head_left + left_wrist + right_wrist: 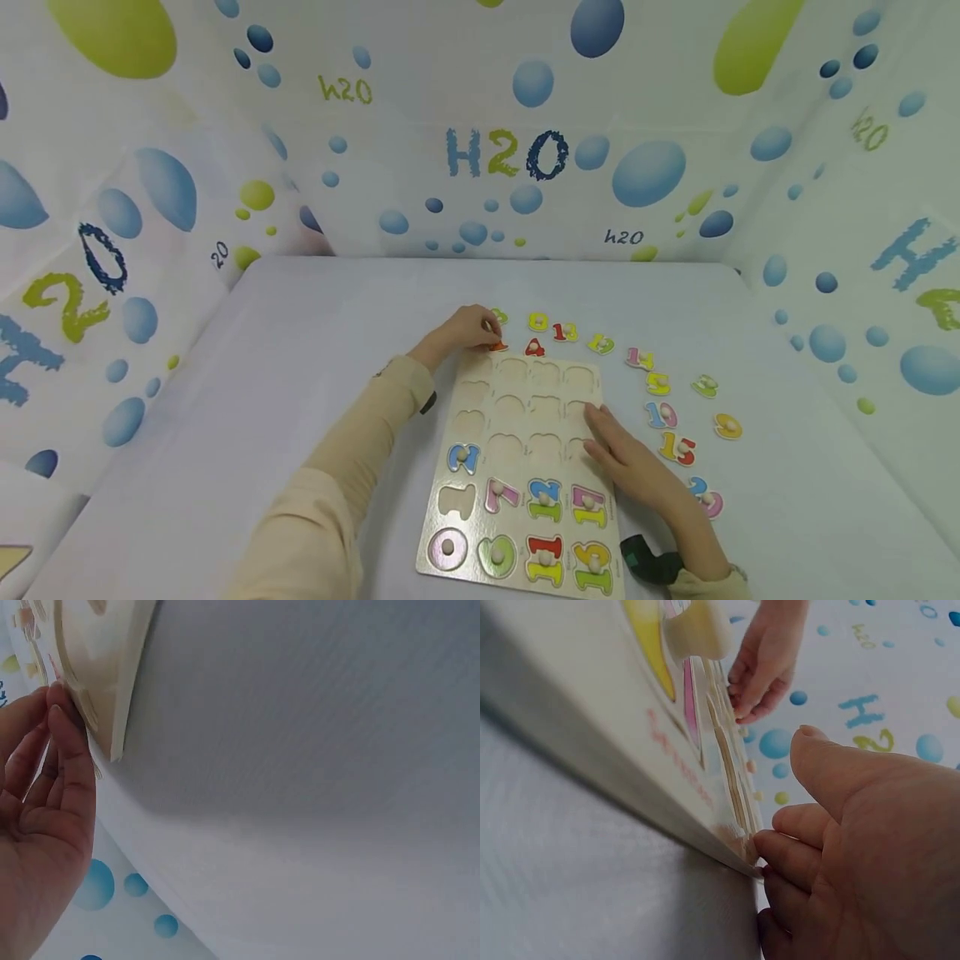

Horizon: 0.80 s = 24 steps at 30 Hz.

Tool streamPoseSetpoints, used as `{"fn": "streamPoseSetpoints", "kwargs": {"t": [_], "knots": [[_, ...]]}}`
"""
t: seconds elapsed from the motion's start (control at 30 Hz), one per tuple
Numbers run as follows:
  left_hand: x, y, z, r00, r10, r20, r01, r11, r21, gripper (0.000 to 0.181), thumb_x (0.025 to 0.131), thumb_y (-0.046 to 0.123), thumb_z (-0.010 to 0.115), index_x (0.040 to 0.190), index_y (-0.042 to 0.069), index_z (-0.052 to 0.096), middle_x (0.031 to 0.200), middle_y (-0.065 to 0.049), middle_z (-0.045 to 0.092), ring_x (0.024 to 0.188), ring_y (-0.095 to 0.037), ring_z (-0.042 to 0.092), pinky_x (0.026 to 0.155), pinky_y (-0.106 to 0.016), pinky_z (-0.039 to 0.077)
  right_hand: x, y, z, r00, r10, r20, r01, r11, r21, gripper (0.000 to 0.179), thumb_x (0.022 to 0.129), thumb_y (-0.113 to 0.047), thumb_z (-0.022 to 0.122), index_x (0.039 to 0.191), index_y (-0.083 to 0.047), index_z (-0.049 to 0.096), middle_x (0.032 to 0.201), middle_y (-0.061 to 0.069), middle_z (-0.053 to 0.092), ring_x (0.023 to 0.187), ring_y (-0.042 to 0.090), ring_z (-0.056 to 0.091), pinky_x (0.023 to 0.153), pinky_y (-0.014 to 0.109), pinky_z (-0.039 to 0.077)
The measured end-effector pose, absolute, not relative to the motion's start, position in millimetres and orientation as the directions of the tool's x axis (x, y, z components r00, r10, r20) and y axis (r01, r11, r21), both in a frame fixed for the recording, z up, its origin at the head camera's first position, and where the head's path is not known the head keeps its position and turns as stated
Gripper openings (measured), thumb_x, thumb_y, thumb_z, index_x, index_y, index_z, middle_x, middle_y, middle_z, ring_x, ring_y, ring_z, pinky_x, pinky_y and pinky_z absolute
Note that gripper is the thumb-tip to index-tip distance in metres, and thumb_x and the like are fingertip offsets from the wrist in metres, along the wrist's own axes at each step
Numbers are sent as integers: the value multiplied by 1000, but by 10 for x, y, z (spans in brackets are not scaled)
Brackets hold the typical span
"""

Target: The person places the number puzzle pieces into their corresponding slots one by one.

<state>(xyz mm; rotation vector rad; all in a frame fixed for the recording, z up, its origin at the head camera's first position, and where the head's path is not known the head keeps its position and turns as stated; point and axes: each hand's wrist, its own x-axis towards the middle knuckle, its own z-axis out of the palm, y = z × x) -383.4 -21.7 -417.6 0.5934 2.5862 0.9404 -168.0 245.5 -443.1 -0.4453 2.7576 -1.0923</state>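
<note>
A wooden number puzzle board lies lengthwise in front of me, with several knobbed number pieces in its near rows and bare recesses farther up. At its far left corner my left hand pinches a red-orange number piece, mostly hidden by the fingers. In the left wrist view, the thumb and fingertips of that left hand meet beside the board's edge. My right hand rests at the board's right edge, fingers loosely extended. The right wrist view shows this right hand touching the board's side and gripping nothing.
Loose number pieces lie beyond the board and along its right, among them a red 4, a 13, a yellow 5 and a 15. The white table meets a bubble-printed curtain behind.
</note>
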Motion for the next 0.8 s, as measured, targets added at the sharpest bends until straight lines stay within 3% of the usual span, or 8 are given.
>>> {"fn": "streamPoseSetpoints", "kwargs": {"t": [0.17,0.37,0.57,0.8], "knots": [[-3789,-239,-4165,-885,461,-64,334,725,603,5,85,9,65,87,5,67,80,-4,61,72,-16,55,63,-23,44,-1675,2471,-4446,-946,-323,-18,-225,697,-681,63,98,-36,47,148,-5,24,152,14,19,139,30,12,107,49,17],[-3542,-438,-3947,-942,336,12,218,583,782,6,84,5,64,89,2,65,72,-7,65,68,-24,65,60,-28,51,-1700,2469,-4453,-943,-333,-21,-228,691,-686,64,99,-38,45,149,-6,22,152,13,18,139,29,11,107,49,17],[-2818,-685,-3788,-914,376,-155,41,463,885,9,84,7,68,90,1,65,73,-8,66,68,-22,66,68,-37,54,-1727,2467,-4418,-943,-332,-26,-227,698,-679,64,99,-37,46,149,-5,21,152,14,18,139,30,9,107,51,16],[-1862,-902,-4121,-837,461,-295,-129,358,925,8,80,2,69,84,-3,64,62,-8,63,55,-14,61,55,-28,53,-1698,2439,-4436,-938,-344,-51,-215,688,-693,65,99,-36,47,149,-5,21,152,15,17,139,31,7,107,52,15]]}}
